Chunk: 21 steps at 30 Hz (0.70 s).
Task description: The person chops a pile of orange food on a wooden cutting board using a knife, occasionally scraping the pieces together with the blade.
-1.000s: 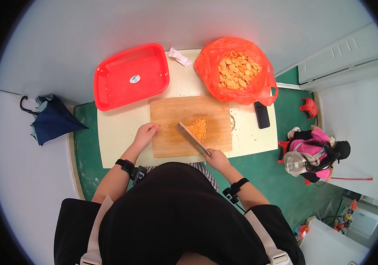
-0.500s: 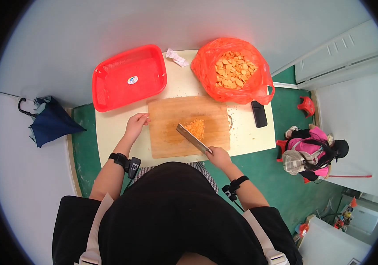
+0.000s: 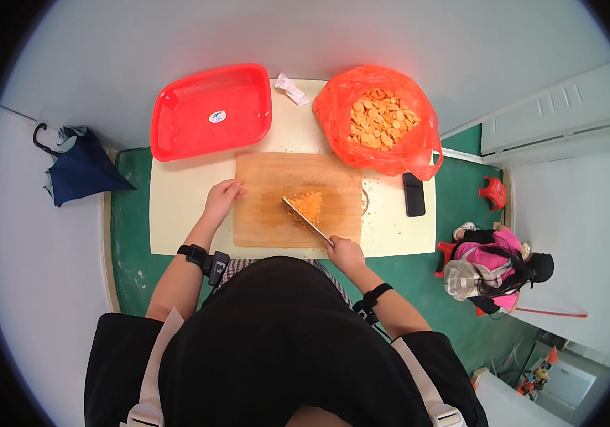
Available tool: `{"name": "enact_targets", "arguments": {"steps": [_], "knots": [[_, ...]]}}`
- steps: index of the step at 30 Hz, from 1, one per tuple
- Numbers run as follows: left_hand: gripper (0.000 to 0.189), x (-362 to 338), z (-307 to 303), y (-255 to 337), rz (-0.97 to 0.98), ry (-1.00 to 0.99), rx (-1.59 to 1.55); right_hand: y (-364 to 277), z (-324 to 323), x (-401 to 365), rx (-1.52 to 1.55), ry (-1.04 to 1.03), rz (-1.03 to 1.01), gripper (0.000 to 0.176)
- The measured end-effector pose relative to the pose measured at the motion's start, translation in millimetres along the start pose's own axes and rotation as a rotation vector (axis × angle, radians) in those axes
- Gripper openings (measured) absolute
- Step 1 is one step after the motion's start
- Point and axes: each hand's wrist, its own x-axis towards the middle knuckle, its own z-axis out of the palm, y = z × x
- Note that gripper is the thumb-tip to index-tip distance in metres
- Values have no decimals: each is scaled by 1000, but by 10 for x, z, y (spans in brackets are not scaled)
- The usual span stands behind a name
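Observation:
My right hand (image 3: 346, 254) is closed around the handle of a kitchen knife (image 3: 308, 221), its blade slanting up to the left over the wooden cutting board (image 3: 262, 224). Along the blade's right side lies a small heap of finely chopped orange pieces (image 3: 310, 206); they look like carrot, but I cannot be sure. My left hand (image 3: 223, 201) is at the board's left edge with fingers loosely curled together and nothing visible in them. Whether it touches the board is hard to make out.
A red plastic basin (image 3: 212, 135) stands at the back left of the table, beside crumpled paper (image 3: 291, 90). At the back right, a red plastic bag (image 3: 333, 117) holds many orange slices (image 3: 383, 119). A phone (image 3: 414, 195) lies below it. Another person (image 3: 497, 263) sits right; an umbrella (image 3: 84, 171) hangs left.
The knife blade has turned more edge-on and sits against the chopped heap. My left fingers have shifted slightly over the board's edge. The whole view has tilted a little.

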Motion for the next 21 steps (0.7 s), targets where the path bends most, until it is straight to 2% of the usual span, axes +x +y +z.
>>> {"name": "enact_targets", "arguments": {"steps": [21], "knots": [[29, -351, 289, -273, -56, 187, -167, 120, -242, 215, -141, -35, -157, 31]]}}
